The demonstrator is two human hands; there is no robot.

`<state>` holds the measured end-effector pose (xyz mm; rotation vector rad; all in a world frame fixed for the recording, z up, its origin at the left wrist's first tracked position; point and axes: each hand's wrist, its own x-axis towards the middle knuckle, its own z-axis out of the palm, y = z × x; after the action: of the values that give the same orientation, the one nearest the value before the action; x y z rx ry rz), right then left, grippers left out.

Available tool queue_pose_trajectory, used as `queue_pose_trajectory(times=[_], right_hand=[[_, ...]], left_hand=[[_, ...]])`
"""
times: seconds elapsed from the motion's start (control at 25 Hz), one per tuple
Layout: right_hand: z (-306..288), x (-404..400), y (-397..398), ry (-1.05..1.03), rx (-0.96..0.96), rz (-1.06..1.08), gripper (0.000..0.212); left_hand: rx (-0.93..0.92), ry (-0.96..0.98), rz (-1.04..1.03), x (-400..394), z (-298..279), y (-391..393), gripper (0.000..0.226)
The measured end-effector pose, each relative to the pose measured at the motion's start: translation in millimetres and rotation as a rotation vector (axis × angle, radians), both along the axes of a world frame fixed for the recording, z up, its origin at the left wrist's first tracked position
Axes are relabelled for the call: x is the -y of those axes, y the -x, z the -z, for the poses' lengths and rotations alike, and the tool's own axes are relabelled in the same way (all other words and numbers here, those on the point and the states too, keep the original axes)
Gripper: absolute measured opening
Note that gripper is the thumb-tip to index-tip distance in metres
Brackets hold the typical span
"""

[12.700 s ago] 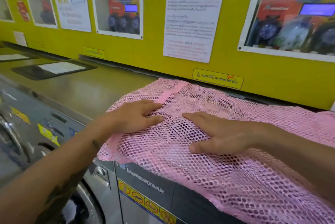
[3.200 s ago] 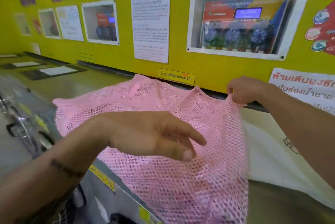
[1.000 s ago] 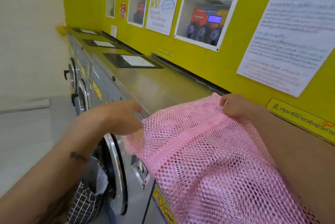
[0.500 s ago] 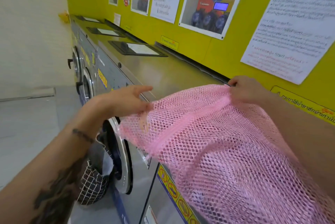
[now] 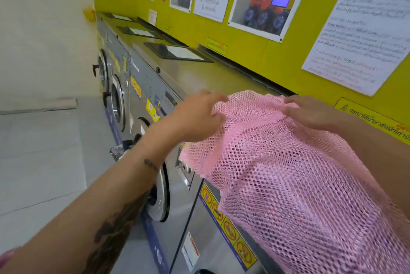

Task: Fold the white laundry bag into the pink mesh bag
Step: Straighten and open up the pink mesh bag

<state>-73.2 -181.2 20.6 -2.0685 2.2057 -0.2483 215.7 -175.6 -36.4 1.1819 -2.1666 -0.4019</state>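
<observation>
The pink mesh bag (image 5: 288, 185) lies on top of a washing machine and hangs over its front panel. A paler shape shows faintly through the mesh; whether it is the white laundry bag I cannot tell. My left hand (image 5: 197, 118) is at the bag's left end, its blurred fingers over the rim and the mesh gathered against its palm. At the far top edge, close to the yellow wall, my right hand (image 5: 308, 111) pinches the bag's denser pink band. The mesh bunches up between the two hands.
A row of steel washing machines (image 5: 142, 87) runs away to the left, with round doors (image 5: 162, 193) on the front. Black lid panels (image 5: 177, 52) sit on their tops. The yellow wall (image 5: 255, 56) carries posters and recessed dispenser windows. Grey floor lies at the left.
Both hands have come closer together, and the bag's left end is now bunched and lower on the machine top. My view has shifted slightly.
</observation>
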Motion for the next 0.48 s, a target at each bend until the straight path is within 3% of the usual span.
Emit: queue_pose_trajectory(times=[0.12, 0.28, 0.48], right_hand=[[-2.6, -23.3, 5.0, -0.077, 0.026, -0.002, 0.052], [3.1, -57.5, 30.3, -0.188, -0.014, 0.012, 0.059], [-17.7, -116.9, 88.1, -0.13, -0.031, 0.102, 0.059]], left_hand=[[-0.019, 0.093, 0.137, -15.7, 3.4, 52.4, 0.046], [0.298, -0.001, 0.074, 4.5, 21.9, 78.7, 0.061], [0.394, -0.164, 0.022, 6.3, -13.0, 89.1, 0.058]])
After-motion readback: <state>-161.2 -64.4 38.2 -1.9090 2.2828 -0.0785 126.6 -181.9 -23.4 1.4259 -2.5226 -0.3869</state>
